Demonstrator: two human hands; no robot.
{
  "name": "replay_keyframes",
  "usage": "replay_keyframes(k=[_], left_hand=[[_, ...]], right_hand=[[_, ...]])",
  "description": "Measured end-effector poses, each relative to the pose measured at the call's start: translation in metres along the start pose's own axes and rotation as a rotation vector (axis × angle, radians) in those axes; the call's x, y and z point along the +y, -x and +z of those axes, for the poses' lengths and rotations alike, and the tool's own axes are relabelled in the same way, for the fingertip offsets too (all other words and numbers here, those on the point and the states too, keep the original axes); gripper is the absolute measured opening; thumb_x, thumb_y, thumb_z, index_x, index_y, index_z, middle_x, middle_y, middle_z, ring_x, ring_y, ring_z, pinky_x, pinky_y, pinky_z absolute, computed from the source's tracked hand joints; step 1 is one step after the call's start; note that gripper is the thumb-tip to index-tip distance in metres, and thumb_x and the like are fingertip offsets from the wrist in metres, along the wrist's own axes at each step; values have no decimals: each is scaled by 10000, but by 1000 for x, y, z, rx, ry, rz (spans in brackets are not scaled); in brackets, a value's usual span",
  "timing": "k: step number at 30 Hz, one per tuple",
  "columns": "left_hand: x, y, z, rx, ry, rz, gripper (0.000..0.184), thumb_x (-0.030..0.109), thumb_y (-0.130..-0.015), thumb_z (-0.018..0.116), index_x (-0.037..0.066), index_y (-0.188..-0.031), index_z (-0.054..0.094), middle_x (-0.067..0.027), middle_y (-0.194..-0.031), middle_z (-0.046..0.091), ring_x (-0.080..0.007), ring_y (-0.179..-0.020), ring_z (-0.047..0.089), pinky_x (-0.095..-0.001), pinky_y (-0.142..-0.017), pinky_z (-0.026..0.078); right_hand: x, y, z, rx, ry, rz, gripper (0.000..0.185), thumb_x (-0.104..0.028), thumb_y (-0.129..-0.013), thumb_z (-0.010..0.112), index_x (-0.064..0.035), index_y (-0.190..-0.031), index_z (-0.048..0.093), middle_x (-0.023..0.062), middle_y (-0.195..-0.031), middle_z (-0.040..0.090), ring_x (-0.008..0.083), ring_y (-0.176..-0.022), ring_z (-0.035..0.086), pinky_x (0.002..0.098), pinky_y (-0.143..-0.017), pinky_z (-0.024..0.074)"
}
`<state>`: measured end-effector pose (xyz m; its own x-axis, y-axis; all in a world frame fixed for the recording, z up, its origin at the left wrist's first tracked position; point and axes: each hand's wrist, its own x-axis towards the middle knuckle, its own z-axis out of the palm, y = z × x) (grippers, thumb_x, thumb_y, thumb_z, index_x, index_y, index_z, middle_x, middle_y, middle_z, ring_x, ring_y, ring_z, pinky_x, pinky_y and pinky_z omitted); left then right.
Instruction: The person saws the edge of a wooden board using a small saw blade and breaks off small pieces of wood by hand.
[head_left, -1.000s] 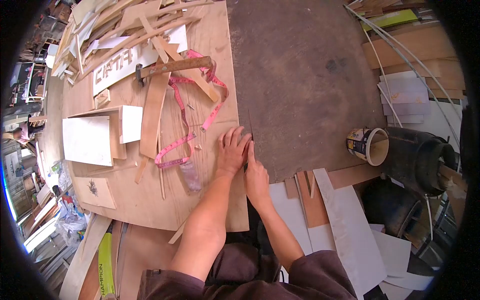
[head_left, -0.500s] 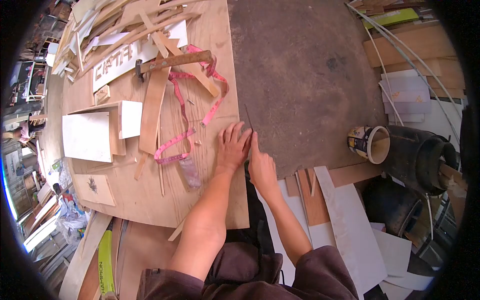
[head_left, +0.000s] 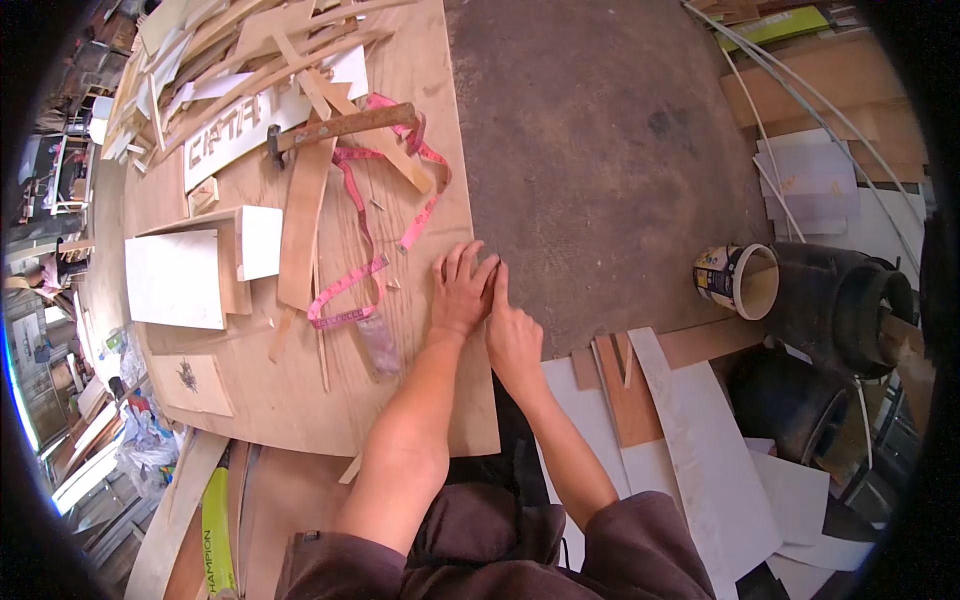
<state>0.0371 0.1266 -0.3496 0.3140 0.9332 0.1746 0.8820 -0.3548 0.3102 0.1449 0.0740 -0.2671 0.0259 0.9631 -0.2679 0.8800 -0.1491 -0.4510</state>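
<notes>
left hand (head_left: 462,300) lies palm down near the right edge of the worktop (head_left: 275,405), centre of frame, fingers extended and set close together, no fist. right hand (head_left: 515,342) just beside it, along that same edge: index finger straight, pointing up the frame, its tip by the left fingertips; other fingers curled in. whether the curled fingers grip anything, cannot tell; the inside of the hand is hidden

worktop of pale wood fills the left-centre of the frame, its edge running from top centre down to below the hands. on it, left of the hands: a pink tape measure (head_left: 418,226) in loose loops, small pale chips near it, a translucent purplish piece (head_left: 378,347) by its lower loop

hammer (head_left: 345,125), wooden handle, lies across wood strips above the tape. white board with letter shapes (head_left: 232,128) and a heap of offcuts (head_left: 230,60), upper left. box form with white panels (head_left: 178,280) farther left; below it, a thin wood square (head_left: 212,395) bearing a small dark cluster, too small to name

right of frame: dark floor (head_left: 600,150), a labelled bucket (head_left: 716,284) tipped over beside a black drum (head_left: 825,305). white sheets (head_left: 720,500), lower right
</notes>
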Motion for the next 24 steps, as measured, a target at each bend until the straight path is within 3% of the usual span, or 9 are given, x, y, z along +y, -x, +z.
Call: replay_keyframes(k=[3,6,9,14,16,18,19,22,24], left_hand=[[4,-3,-4,39,121,-18,288,233,-860,648,179,-1142,636,-47,-1349,503,-265,-1285,415,-473,-1079,274],[6,2,-5,-9,53,-31,254,286,-902,607,207,-1142,637,-34,-1353,494,-240,-1299,395,-462,-1089,277],[4,1,-1,3,35,-32,243,292,-905,606,204,-1128,645,-33,-1358,492,-238,-1303,391,-462,-1096,267],[6,-2,-5,0,90,-42,249,295,-905,608,204,-1135,634,-28,-1358,493,-231,-1310,386,-465,-1099,261],[6,1,-5,-3,81,-44,245,292,-903,610,203,-1130,637,-28,-1357,495,-232,-1309,387,-463,-1099,262],[5,-3,-4,6,63,-29,241,289,-901,611,202,-1124,640,-28,-1356,497,-232,-1308,388,-461,-1098,263],[5,-2,-3,5,57,-29,243,283,-898,612,201,-1125,640,-29,-1353,498,-234,-1307,390,-462,-1097,263],[4,-4,-4,15,94,-23,260,254,-886,621,190,-1138,632,-43,-1347,506,-257,-1297,402,-462,-1090,268],[6,-4,-4,17,141,-37,276,229,-877,630,179,-1149,624,-56,-1343,514,-279,-1289,413,-461,-1082,272]], right_hand=[[-8,30,-20,-117,6,78,817,-21,-788,555,20,-1519,194,205,-648,656,347,-565,667,459,-511,520],[-12,25,-18,-225,26,146,812,-18,-793,556,18,-1517,191,208,-669,664,346,-578,672,468,-521,525],[-4,4,1,9,-59,-11,823,2,-801,547,27,-1524,155,243,-633,628,415,-567,635,509,-509,481],[-12,45,-30,-253,-8,142,854,-20,-786,574,25,-1521,141,218,-675,654,374,-581,660,477,-505,508],[-9,33,-20,-221,0,145,854,-19,-786,572,16,-1524,145,219,-665,647,379,-564,648,479,-496,496],[0,-1,-1,56,-52,-49,873,-2,-775,555,-1,-1535,126,233,-644,637,391,-557,639,479,-485,483],[-1,2,-1,57,-56,-48,873,-2,-775,555,-1,-1535,126,233,-644,637,391,-557,639,479,-485,483],[-7,21,-19,-32,-33,3,860,6,-773,551,5,-1530,143,238,-646,635,392,-555,635,477,-493,485],[-14,54,-37,-272,-55,189,826,-3,-777,563,15,-1514,191,236,-671,645,386,-565,642,478,-507,500]])
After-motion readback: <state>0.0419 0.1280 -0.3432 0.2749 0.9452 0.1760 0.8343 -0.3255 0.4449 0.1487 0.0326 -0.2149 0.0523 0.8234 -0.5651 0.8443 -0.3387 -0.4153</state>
